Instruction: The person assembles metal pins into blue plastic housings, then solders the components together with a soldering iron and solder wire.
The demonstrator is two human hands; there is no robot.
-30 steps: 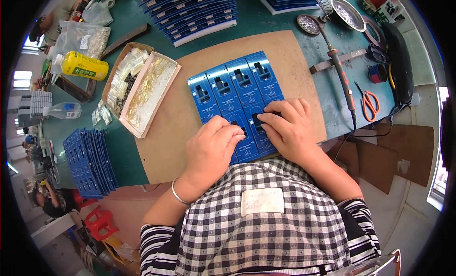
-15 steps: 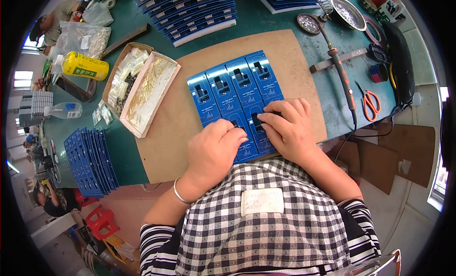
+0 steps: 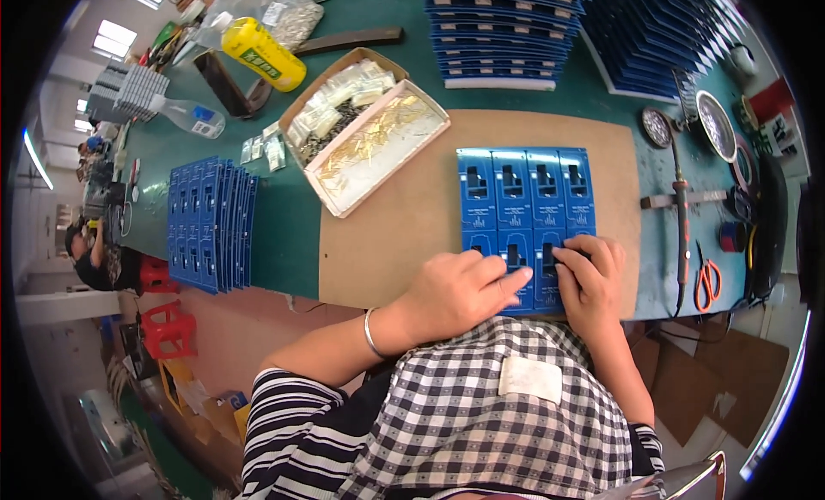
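A blue circuit board panel [image 3: 527, 214], divided into repeated sections with dark rectangular parts, lies on the brown board [image 3: 387, 242] before me. My left hand [image 3: 464, 294] is over its near left part, fingers curled and thumb stretched alongside them. Whatever it may hold is too small to make out. At the near right sections, my right hand [image 3: 593, 281] bends over the panel, thumb and index fingertips close together beside a dark part. Anything between them is hidden. Left of the panel stands an open box [image 3: 378, 169] of thin gold-coloured pins and small bags.
Stacks of blue panels stand at the back [image 3: 498, 49], back right [image 3: 657, 44] and left [image 3: 210, 225]. A soldering iron [image 3: 682, 225] and orange-handled cutters [image 3: 708, 285] lie right. A yellow bottle [image 3: 262, 53] and clear bottle [image 3: 189, 117] lie back left.
The view has swung left, so the panel and hands appear farther right. My left thumb has lifted away from its pinch over the panel; my right hand stays at the same dark part.
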